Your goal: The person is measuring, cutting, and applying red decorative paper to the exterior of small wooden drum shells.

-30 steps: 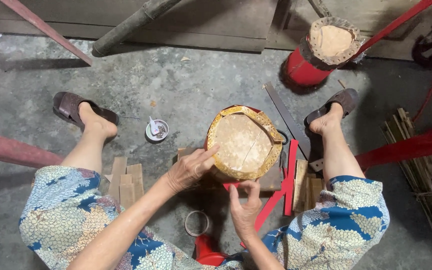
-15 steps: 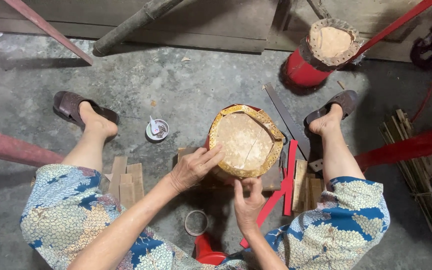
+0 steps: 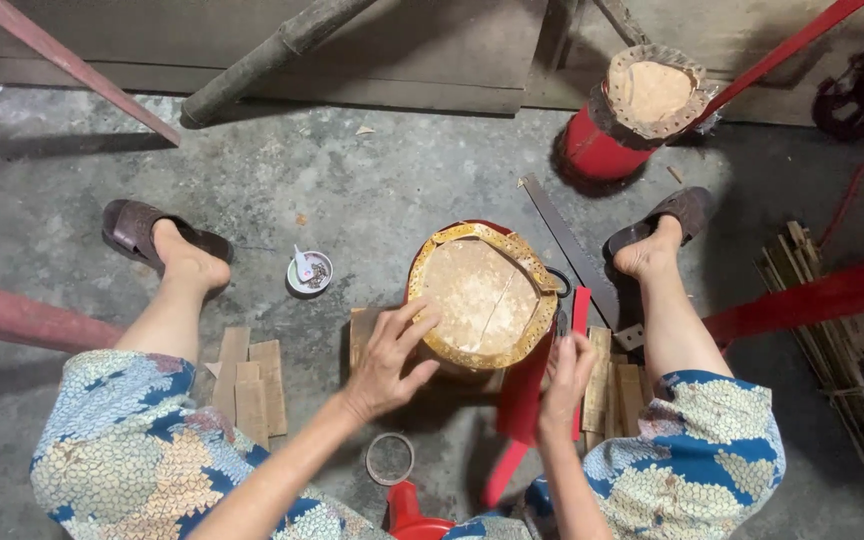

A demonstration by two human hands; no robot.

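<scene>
The small red drum (image 3: 479,300) stands upright on the concrete floor (image 3: 352,190) between the person's feet, pale skin facing up w/ a gold-trimmed edge. Left hand (image 3: 387,360) rests on the near-left rim, fingers spread and lightly curled, an open grip that presses rather than clasps. Right hand (image 3: 564,380) is at the right side by a red strip (image 3: 532,390); fingers curl toward it, but whether they pinch it I cannot tell. To do this well, I'd judge: keep the left palm steady on the rim so the drum doesn't rock, work the strip evenly (no jerks), and stay clear of the saw blade (image 3: 572,250) lying just beside.
</scene>
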